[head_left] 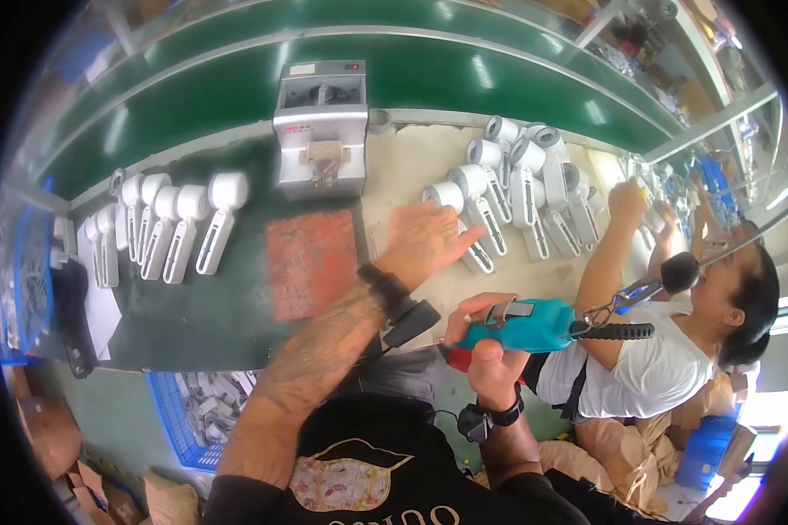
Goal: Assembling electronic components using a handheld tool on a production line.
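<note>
Right hand grasps teal tool; left hand, grip unclear, overlaps white parts near red mat.

the counter is dark green at left, pale at right. behind it runs a long glossy green surface with pale rails; a light metal beam slants at right, above a green floor and bright window glare.

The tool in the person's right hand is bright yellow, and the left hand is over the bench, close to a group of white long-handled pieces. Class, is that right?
Not quite: in the head view, the tool in the person's right hand is teal, not yellow. The left hand is over the bench, close to the white long-handled pieces.
</note>
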Available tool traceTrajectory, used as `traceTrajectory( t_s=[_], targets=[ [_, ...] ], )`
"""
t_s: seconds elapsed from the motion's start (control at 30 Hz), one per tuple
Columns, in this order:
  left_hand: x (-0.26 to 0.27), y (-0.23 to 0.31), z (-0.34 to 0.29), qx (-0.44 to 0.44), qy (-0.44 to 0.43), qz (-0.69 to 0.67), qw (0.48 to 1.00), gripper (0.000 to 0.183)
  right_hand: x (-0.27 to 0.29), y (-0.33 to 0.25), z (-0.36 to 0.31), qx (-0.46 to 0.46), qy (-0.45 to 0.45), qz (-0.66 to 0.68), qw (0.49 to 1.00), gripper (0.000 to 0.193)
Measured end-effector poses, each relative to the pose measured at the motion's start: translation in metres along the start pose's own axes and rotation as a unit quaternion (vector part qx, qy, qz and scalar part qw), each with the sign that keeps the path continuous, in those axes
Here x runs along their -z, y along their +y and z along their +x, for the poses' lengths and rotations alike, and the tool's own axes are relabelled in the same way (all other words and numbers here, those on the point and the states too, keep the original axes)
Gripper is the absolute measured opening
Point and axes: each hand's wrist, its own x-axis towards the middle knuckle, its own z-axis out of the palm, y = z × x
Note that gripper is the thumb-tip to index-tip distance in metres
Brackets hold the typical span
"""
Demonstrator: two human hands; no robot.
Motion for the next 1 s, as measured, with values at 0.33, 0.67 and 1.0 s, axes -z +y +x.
traceTrajectory(
  t_s=[0.33, 0.67, 1.0],
  targets=[
    [0.042, -0.018, -0.006, 0.115, -0.024, -0.076, 0.99, 0.045, -0.004, 0.011, 0.01, 0.022, 0.005, 0.002, 1.0, 0.077],
    [0.112, -0.087, -0.086, -0.033, 0.048, -0.071, 0.996, 0.028, -0.036, 0.006, 0.043, 0.012, 0.0, 0.018, 1.0, 0.078],
    [0.107, -0.12, -0.112, -0.202, 0.165, -0.061, 0.964, 0.038, -0.132, 0.01, 0.165, 0.149, -0.03, 0.034, 0.988, 0.045]
  ],
)
